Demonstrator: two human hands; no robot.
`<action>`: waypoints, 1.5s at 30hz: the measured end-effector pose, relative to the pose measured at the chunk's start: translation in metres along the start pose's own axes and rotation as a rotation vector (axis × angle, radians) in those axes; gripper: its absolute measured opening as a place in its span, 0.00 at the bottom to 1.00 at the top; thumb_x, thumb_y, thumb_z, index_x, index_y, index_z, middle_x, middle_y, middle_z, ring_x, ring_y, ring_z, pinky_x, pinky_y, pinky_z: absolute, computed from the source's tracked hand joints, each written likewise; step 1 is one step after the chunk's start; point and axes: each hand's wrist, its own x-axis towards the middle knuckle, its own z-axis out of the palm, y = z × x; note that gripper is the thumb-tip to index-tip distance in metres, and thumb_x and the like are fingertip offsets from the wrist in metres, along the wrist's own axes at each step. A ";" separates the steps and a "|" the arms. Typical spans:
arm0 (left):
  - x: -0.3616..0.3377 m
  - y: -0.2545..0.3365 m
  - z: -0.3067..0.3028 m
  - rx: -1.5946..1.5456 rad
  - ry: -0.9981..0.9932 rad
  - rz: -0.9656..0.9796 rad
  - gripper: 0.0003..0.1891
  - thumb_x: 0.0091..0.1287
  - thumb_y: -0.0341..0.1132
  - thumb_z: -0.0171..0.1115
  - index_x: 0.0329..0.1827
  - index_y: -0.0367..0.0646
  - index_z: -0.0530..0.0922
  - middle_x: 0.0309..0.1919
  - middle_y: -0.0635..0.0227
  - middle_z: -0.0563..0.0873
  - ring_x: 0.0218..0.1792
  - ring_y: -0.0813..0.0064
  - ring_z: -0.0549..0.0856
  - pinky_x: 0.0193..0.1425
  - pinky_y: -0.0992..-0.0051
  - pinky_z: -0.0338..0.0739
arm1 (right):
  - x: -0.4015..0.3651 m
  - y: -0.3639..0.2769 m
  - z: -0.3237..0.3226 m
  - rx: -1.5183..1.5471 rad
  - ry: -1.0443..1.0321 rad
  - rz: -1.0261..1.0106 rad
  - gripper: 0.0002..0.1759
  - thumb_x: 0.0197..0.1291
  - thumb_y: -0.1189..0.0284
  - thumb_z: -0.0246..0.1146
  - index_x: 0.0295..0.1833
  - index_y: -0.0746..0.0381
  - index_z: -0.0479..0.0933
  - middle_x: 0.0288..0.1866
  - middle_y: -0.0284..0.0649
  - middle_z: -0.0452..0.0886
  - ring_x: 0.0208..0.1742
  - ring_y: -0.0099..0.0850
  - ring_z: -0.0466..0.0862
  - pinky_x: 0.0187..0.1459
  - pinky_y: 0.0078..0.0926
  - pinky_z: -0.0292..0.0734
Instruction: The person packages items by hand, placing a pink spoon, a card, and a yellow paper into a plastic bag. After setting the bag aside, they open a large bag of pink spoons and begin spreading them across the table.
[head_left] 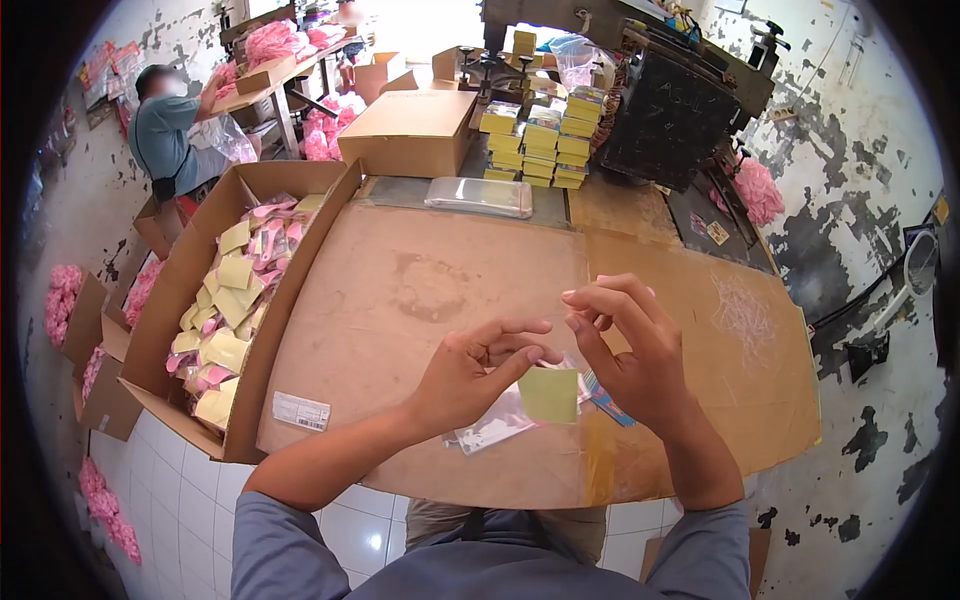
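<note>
A small yellow-green card [550,396] hangs below the thumb and fingertips of my left hand [478,368], which is closed on its upper edge. To its right, my right hand [632,345] is raised with fingers bent; a small gap shows between thumb and forefinger, and I see nothing between them. Under the card, a clear plastic bag [492,425] lies on the cardboard-covered table [370,350]. A blue printed card [610,402] lies partly behind my right wrist.
At left stands a long open carton [255,390] of bagged pink items with yellow cards. Stacks of yellow-edged cards [540,140], a closed carton [410,125], clear plastic sleeves [478,197] and a dark machine [665,125] occupy the back. A person [170,130] sits far left.
</note>
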 end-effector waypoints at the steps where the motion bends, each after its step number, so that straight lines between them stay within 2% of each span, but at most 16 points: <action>1: 0.000 0.000 0.001 -0.010 -0.001 0.006 0.16 0.81 0.25 0.60 0.69 0.34 0.77 0.52 0.54 0.93 0.58 0.70 0.91 0.64 0.73 0.85 | 0.000 0.001 0.001 -0.018 0.013 -0.018 0.13 0.66 0.82 0.69 0.55 0.63 0.84 0.45 0.42 0.84 0.39 0.34 0.87 0.37 0.28 0.81; 4: -0.001 -0.001 0.002 -0.021 0.014 0.020 0.16 0.81 0.26 0.61 0.69 0.34 0.78 0.50 0.57 0.93 0.55 0.73 0.91 0.60 0.75 0.85 | -0.001 -0.001 0.004 -0.043 0.006 0.030 0.13 0.64 0.82 0.69 0.53 0.62 0.84 0.48 0.42 0.84 0.44 0.36 0.87 0.40 0.32 0.81; 10: -0.001 -0.005 -0.001 0.154 0.090 0.072 0.19 0.78 0.26 0.65 0.69 0.32 0.78 0.44 0.59 0.95 0.46 0.77 0.93 0.52 0.77 0.88 | 0.002 -0.007 0.006 -0.419 -0.036 -0.282 0.17 0.53 0.74 0.76 0.49 0.61 0.84 0.50 0.39 0.83 0.56 0.36 0.85 0.57 0.37 0.75; 19: -0.006 -0.009 0.001 0.612 0.090 0.240 0.21 0.72 0.24 0.70 0.65 0.28 0.80 0.40 0.55 0.94 0.39 0.73 0.95 0.45 0.74 0.91 | -0.002 0.001 0.021 -0.682 -0.148 -0.404 0.15 0.53 0.68 0.71 0.45 0.65 0.83 0.46 0.39 0.82 0.53 0.36 0.83 0.56 0.36 0.74; 22: -0.005 -0.007 -0.001 0.733 0.028 0.258 0.19 0.74 0.26 0.69 0.66 0.30 0.80 0.41 0.57 0.95 0.39 0.73 0.95 0.43 0.74 0.90 | 0.004 0.009 0.021 -0.530 -0.153 -0.261 0.11 0.54 0.72 0.69 0.43 0.64 0.81 0.42 0.40 0.79 0.49 0.37 0.82 0.55 0.36 0.74; 25: -0.003 -0.004 -0.002 0.624 -0.017 0.165 0.18 0.76 0.28 0.67 0.66 0.32 0.80 0.42 0.58 0.95 0.40 0.76 0.94 0.43 0.76 0.89 | 0.008 0.026 -0.007 -0.367 0.019 0.030 0.05 0.60 0.76 0.66 0.40 0.64 0.78 0.39 0.39 0.79 0.47 0.32 0.82 0.52 0.34 0.74; 27: -0.002 -0.003 -0.003 0.396 0.029 0.060 0.17 0.78 0.29 0.66 0.66 0.34 0.80 0.44 0.58 0.95 0.42 0.77 0.93 0.44 0.77 0.88 | -0.001 0.036 -0.048 0.275 -0.105 0.501 0.04 0.68 0.77 0.63 0.38 0.64 0.76 0.33 0.36 0.79 0.34 0.26 0.81 0.38 0.29 0.77; 29: 0.001 -0.005 -0.008 0.261 0.037 0.022 0.18 0.78 0.29 0.66 0.68 0.35 0.80 0.45 0.58 0.94 0.46 0.78 0.93 0.48 0.78 0.87 | -0.030 0.053 -0.106 0.720 -0.261 0.570 0.07 0.71 0.78 0.60 0.36 0.64 0.75 0.28 0.31 0.77 0.21 0.21 0.75 0.25 0.23 0.73; 31: 0.006 -0.003 -0.013 0.193 0.044 -0.031 0.18 0.79 0.29 0.66 0.69 0.36 0.79 0.47 0.58 0.94 0.49 0.78 0.92 0.51 0.78 0.86 | -0.089 0.119 -0.165 1.010 -0.032 0.512 0.03 0.69 0.81 0.59 0.40 0.63 0.75 0.24 0.32 0.75 0.14 0.21 0.70 0.17 0.21 0.70; 32: 0.007 -0.002 -0.015 0.189 0.051 -0.072 0.18 0.79 0.29 0.66 0.69 0.36 0.79 0.47 0.58 0.94 0.50 0.77 0.92 0.52 0.78 0.86 | -0.111 0.151 -0.188 1.043 0.116 0.529 0.03 0.69 0.81 0.59 0.45 0.64 0.74 0.29 0.35 0.76 0.21 0.25 0.72 0.25 0.24 0.71; 34: 0.006 -0.004 -0.015 0.167 0.060 -0.091 0.19 0.79 0.29 0.66 0.70 0.36 0.79 0.48 0.58 0.94 0.51 0.77 0.91 0.53 0.78 0.86 | -0.152 0.212 -0.217 0.293 0.344 0.754 0.11 0.67 0.83 0.59 0.54 0.65 0.73 0.39 0.42 0.78 0.34 0.32 0.76 0.39 0.30 0.73; 35: 0.007 -0.009 -0.013 0.149 0.062 -0.068 0.19 0.79 0.30 0.66 0.70 0.36 0.79 0.48 0.58 0.94 0.51 0.77 0.91 0.53 0.78 0.86 | -0.176 0.239 -0.223 -0.301 0.255 0.809 0.16 0.67 0.84 0.59 0.59 0.65 0.72 0.44 0.45 0.79 0.41 0.35 0.78 0.46 0.34 0.74; 37: 0.008 -0.014 -0.012 0.136 0.062 -0.033 0.19 0.79 0.30 0.65 0.69 0.35 0.79 0.48 0.58 0.94 0.51 0.78 0.91 0.52 0.78 0.86 | -0.208 0.254 -0.216 -0.883 0.066 0.693 0.25 0.65 0.85 0.59 0.68 0.66 0.71 0.53 0.51 0.81 0.55 0.42 0.82 0.61 0.40 0.76; 40: 0.010 -0.016 -0.011 0.114 0.081 -0.040 0.18 0.80 0.31 0.65 0.69 0.34 0.79 0.48 0.58 0.94 0.49 0.78 0.91 0.52 0.78 0.86 | -0.184 0.202 -0.190 -0.928 0.051 0.698 0.29 0.66 0.85 0.59 0.73 0.65 0.72 0.62 0.54 0.82 0.65 0.46 0.83 0.71 0.44 0.74; 42: 0.010 -0.014 -0.009 0.075 0.089 -0.096 0.18 0.80 0.31 0.65 0.69 0.33 0.79 0.47 0.58 0.94 0.49 0.79 0.91 0.52 0.77 0.87 | -0.142 0.150 -0.168 -0.950 0.038 0.742 0.25 0.68 0.84 0.58 0.70 0.65 0.76 0.62 0.54 0.84 0.63 0.48 0.85 0.66 0.41 0.78; 45: 0.012 -0.022 -0.009 0.030 0.116 -0.127 0.18 0.80 0.32 0.65 0.68 0.34 0.80 0.47 0.60 0.94 0.48 0.79 0.91 0.51 0.78 0.87 | -0.101 0.120 -0.137 -0.588 0.124 0.770 0.18 0.71 0.80 0.62 0.64 0.65 0.81 0.59 0.50 0.87 0.57 0.41 0.88 0.57 0.35 0.82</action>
